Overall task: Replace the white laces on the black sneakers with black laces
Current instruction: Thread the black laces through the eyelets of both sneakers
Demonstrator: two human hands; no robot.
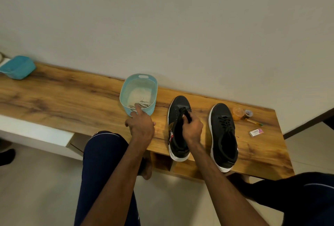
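Two black sneakers with white soles stand on the wooden table (pixel 72 95). The right sneaker (pixel 224 135) carries black laces. My right hand (pixel 192 129) is over the tongue of the left sneaker (pixel 178 110) and grips a bunched black lace there. My left hand (pixel 141 124) reaches to the near rim of a light blue basket (pixel 138 81), one finger extended into it. Loose white laces (pixel 140 105) lie on the basket's floor.
A teal container (pixel 18 66) sits at the table's far left end. Right of the sneakers are an orange jar (pixel 237 113), a small dark jar (pixel 248 113), a pen (pixel 254 121) and a white eraser (pixel 255 132). My knees are below the table edge.
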